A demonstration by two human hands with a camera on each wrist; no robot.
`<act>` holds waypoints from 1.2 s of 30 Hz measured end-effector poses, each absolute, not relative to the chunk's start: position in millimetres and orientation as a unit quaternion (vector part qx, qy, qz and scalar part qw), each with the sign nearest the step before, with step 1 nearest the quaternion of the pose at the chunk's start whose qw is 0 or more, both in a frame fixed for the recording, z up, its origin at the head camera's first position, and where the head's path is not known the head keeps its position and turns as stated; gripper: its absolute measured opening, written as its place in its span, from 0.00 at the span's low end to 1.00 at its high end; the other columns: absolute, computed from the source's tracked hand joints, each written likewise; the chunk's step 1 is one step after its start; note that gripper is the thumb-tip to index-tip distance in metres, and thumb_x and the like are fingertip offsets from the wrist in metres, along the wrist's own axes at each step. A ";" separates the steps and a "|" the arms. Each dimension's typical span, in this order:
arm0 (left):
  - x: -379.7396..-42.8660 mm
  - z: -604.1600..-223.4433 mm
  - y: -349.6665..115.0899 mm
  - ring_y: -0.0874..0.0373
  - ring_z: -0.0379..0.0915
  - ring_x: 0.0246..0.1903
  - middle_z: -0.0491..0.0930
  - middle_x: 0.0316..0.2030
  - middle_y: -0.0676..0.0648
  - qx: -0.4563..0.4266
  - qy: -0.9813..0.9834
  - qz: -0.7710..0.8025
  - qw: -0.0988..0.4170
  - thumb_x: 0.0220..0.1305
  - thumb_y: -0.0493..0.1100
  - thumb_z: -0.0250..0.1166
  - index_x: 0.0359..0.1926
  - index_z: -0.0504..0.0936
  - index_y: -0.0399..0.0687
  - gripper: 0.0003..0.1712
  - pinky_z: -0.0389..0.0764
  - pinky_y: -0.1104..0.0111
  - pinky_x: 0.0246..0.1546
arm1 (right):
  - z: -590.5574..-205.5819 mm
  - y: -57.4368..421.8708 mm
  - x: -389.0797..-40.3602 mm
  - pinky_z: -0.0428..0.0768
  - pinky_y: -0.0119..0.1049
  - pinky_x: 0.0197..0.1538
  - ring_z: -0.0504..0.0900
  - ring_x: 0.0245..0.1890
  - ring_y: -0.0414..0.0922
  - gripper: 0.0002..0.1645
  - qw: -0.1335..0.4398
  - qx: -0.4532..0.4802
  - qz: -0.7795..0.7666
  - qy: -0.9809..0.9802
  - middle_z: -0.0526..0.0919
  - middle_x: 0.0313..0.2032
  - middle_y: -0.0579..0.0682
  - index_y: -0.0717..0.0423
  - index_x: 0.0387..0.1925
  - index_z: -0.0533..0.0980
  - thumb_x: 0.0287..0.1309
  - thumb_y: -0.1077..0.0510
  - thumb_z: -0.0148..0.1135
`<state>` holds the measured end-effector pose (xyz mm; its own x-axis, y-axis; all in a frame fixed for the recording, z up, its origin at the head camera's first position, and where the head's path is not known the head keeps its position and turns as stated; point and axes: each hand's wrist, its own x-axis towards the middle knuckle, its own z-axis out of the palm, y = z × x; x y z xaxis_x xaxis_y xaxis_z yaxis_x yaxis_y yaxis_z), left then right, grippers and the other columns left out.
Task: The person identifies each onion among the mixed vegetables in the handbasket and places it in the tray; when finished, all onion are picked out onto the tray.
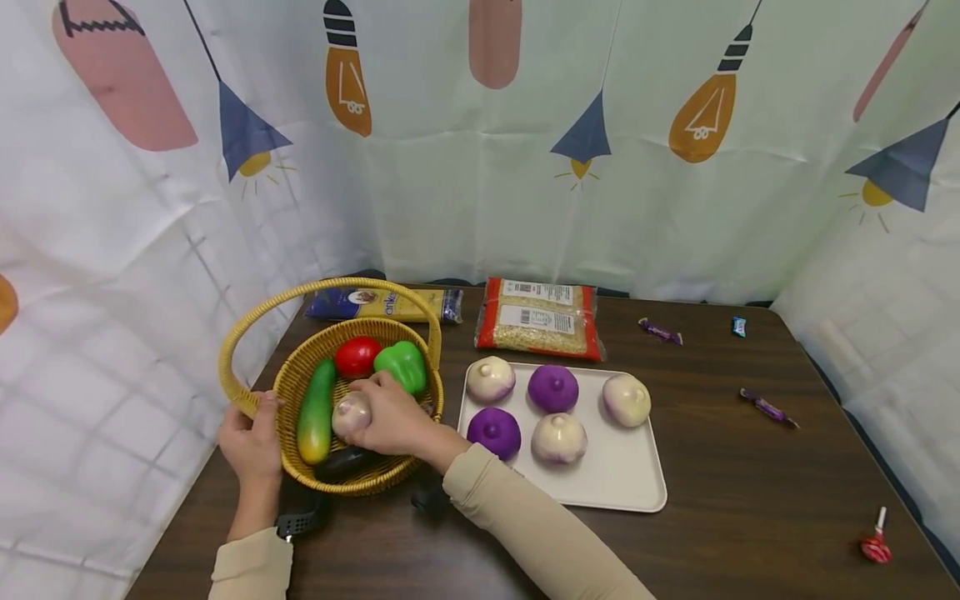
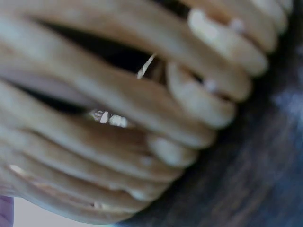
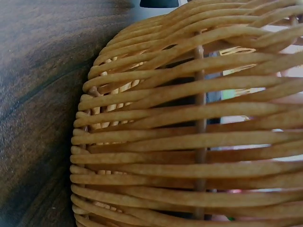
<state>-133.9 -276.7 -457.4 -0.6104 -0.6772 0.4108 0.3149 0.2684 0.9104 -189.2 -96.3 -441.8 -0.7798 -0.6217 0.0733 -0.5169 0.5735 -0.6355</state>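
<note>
A wicker basket (image 1: 360, 485) with a tall hooped handle stands at the left of the table. My left hand (image 1: 253, 442) grips it where the handle meets the rim. Inside the basket, my right hand (image 1: 393, 417) holds a round white-and-purple bulb vegetable (image 1: 351, 415). Around it lie a green-yellow cucumber (image 1: 316, 412), a red tomato (image 1: 357, 357), a green bell pepper (image 1: 402, 365) and a dark eggplant (image 1: 347, 462), partly hidden. Both wrist views show woven basket wall (image 2: 118, 99) (image 3: 189, 142) up close, with neither hand visible.
Right of the basket, a white tray (image 1: 600, 496) bears several white and purple bulb vegetables. Behind are a blue-yellow pasta packet (image 1: 408, 305) and red-edged grain packs (image 1: 540, 318). Wrapped candies (image 1: 768, 408) and a red lollipop (image 1: 876, 546) lie at the right. A curtain (image 1: 480, 208) hangs behind.
</note>
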 end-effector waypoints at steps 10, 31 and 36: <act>-134.4 -461.4 -278.2 0.63 0.71 0.23 0.80 0.21 0.61 0.128 -0.661 -0.609 0.419 0.62 0.35 0.62 0.32 0.78 0.25 0.11 0.68 0.76 0.28 | -442.2 -96.1 -194.5 0.70 0.26 0.55 0.71 0.56 0.39 0.42 0.099 -0.346 -0.364 0.859 0.72 0.60 0.47 0.49 0.65 0.69 0.47 0.51 0.74; -130.8 -455.3 -275.1 0.65 0.69 0.22 0.78 0.21 0.64 0.130 -0.684 -0.572 0.434 0.62 0.35 0.62 0.33 0.76 0.20 0.14 0.68 0.77 0.25 | -442.0 -105.7 -194.6 0.70 0.25 0.56 0.72 0.56 0.37 0.48 0.105 -0.385 -0.314 0.861 0.72 0.60 0.47 0.49 0.67 0.67 0.44 0.51 0.78; -130.0 -454.8 -276.0 0.65 0.70 0.22 0.78 0.21 0.65 0.134 -0.685 -0.573 0.431 0.63 0.35 0.62 0.33 0.76 0.20 0.15 0.69 0.77 0.25 | -440.1 -103.3 -189.8 0.72 0.26 0.52 0.72 0.51 0.37 0.47 0.103 -0.366 -0.354 0.855 0.70 0.56 0.48 0.47 0.65 0.67 0.43 0.48 0.79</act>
<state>-130.0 -276.0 -454.8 -0.5932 -0.6762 0.4368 0.3105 0.3085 0.8991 -189.8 -103.3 -440.1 -0.7113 -0.6980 0.0823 -0.5515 0.4817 -0.6810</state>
